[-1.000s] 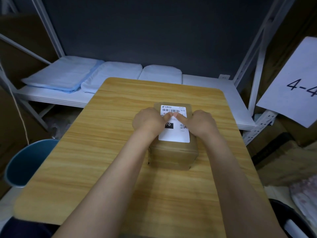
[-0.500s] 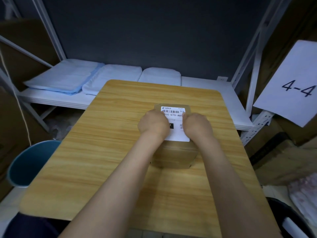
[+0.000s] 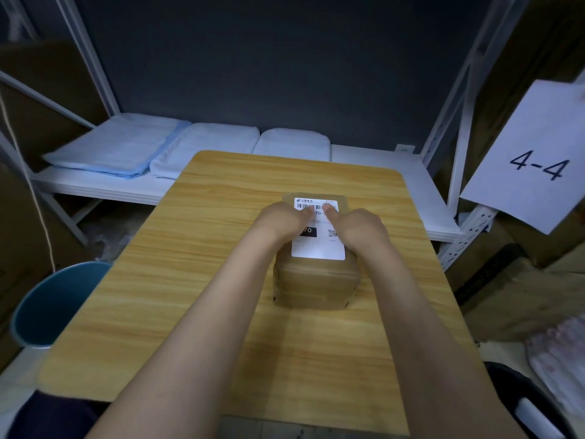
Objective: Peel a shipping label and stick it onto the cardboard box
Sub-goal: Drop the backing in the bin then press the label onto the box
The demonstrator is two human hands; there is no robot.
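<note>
A small brown cardboard box (image 3: 316, 285) stands in the middle of the wooden table (image 3: 190, 280). A white shipping label (image 3: 318, 245) with a barcode and a QR code lies flat on its top. My left hand (image 3: 281, 221) sits at the box's left top edge and my right hand (image 3: 361, 228) at its right top edge. Their fingers are curled down over the sides. Both thumbs point inward and press on the far part of the label, near the barcode. The hands hide the label's middle.
A blue bin (image 3: 53, 308) stands on the floor left of the table. Behind the table a white shelf (image 3: 380, 163) carries folded white and blue pads (image 3: 126, 147). A paper sign reading 4-4 (image 3: 535, 156) hangs at the right, above cardboard boxes (image 3: 512, 293).
Both thumbs have slid from the middle of the label toward its far edge. The box and label have stayed in place.
</note>
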